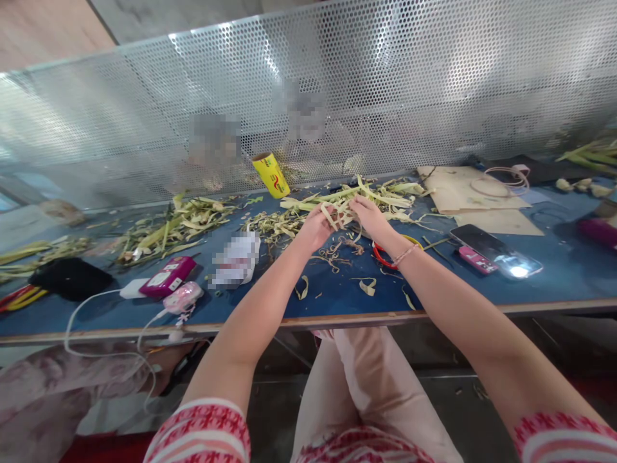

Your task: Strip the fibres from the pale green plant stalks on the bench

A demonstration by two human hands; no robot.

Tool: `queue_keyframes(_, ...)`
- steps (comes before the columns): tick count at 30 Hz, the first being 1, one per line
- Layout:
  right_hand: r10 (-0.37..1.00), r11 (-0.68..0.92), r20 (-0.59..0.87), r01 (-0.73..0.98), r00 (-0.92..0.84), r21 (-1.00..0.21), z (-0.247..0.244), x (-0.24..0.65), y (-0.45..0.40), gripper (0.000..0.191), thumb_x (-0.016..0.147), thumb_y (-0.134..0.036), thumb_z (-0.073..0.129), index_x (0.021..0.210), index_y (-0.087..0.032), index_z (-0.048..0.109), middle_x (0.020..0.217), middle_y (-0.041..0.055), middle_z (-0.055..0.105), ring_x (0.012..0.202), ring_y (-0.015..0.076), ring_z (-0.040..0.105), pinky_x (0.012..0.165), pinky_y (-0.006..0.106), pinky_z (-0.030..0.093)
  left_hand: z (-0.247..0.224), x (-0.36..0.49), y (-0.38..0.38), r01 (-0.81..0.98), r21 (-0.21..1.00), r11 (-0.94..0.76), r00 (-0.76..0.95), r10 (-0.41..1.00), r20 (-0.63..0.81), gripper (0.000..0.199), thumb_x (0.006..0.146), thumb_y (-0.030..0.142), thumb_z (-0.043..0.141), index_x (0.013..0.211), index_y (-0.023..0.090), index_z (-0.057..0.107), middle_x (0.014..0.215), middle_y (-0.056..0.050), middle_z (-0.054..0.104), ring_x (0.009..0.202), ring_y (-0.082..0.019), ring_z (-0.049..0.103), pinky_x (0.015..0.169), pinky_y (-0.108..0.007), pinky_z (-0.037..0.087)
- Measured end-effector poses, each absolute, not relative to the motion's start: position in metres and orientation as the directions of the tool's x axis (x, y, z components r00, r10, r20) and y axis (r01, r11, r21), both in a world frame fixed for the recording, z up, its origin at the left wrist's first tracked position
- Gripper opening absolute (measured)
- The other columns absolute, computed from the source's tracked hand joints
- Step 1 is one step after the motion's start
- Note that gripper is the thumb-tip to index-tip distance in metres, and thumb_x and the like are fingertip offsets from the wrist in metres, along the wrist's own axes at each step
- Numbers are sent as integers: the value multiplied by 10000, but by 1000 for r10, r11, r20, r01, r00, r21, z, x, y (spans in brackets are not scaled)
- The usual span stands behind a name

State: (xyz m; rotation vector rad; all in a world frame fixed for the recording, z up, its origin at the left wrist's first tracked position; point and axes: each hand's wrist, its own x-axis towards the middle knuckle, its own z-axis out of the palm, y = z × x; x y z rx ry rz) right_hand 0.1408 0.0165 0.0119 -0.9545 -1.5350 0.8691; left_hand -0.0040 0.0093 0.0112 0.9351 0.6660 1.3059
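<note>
Above the blue table (pixel 347 299), my left hand (pixel 317 229) has its fingers closed on some pale green plant strips (pixel 341 212). My right hand (pixel 370 220) pinches the other side of the same strips, close beside it. Just behind both hands lies a loose pile of similar pale green strips (pixel 400 193). Thin brown scraps (pixel 337 254) are scattered below the hands. A red and yellow ring (pixel 383 256) lies under my right forearm, partly hidden by it. The exact fold of the held strips is too small to make out.
A perforated metal screen (pixel 409 83) stands along the back, with people beyond it. Left are a yellow tube (pixel 271 175), more plant strips (pixel 168 228), a magenta power adapter (pixel 168 276) and cables. Right are a phone (pixel 496 251), a pink device (pixel 477 260) and brown paper (pixel 470 190).
</note>
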Motion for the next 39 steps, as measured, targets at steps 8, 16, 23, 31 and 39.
queue_keyframes(8, 964, 262, 263, -18, -37, -965, 10, 139, 18, 420, 887, -548, 432, 639, -213, 487, 647, 6, 520, 668, 152, 520, 689, 302, 458, 7, -4, 11, -477, 879, 17, 217, 971, 99, 209, 701, 195, 737, 719, 166, 531, 699, 8, 662, 687, -135, 666, 726, -296, 526)
queue_keyframes(16, 989, -131, -83, -470, -122, -873, 25, 143, 13, 240, 896, -349, 428, 718, -211, 512, 635, 7, 563, 597, 129, 554, 624, 273, 494, 7, -2, 10, -491, 870, -40, 174, 974, 142, 211, 713, 176, 736, 732, 174, 526, 713, 21, 660, 662, -111, 644, 720, -287, 523)
queue_keyframes(23, 995, -78, -42, -443, -91, -893, 27, 144, 12, 139, 846, -220, 474, 709, -215, 489, 611, -14, 509, 539, 110, 473, 553, 247, 452, 6, -5, 13, -521, 852, -46, 146, 979, 142, 184, 713, 187, 729, 697, 175, 545, 750, 11, 686, 691, -111, 651, 764, -295, 540)
queue_keyframes(31, 972, -106, -18, -372, -234, -922, 35, 145, 0, 389, 856, -533, 487, 635, -213, 464, 547, -7, 453, 498, 116, 421, 498, 266, 405, 10, -7, 13, -579, 815, -14, 153, 980, 125, 96, 742, 188, 687, 701, 172, 601, 746, -6, 691, 704, -112, 641, 746, -280, 535)
queue_keyframes(39, 1000, -24, -25, -298, -3, -954, 35, 141, -2, 74, 814, -173, 551, 773, -206, 499, 707, -34, 512, 618, 82, 485, 546, 210, 386, 11, -8, 10, -584, 812, -7, 133, 986, 104, 96, 808, 129, 605, 717, 159, 601, 823, -20, 716, 698, -113, 634, 789, -330, 517)
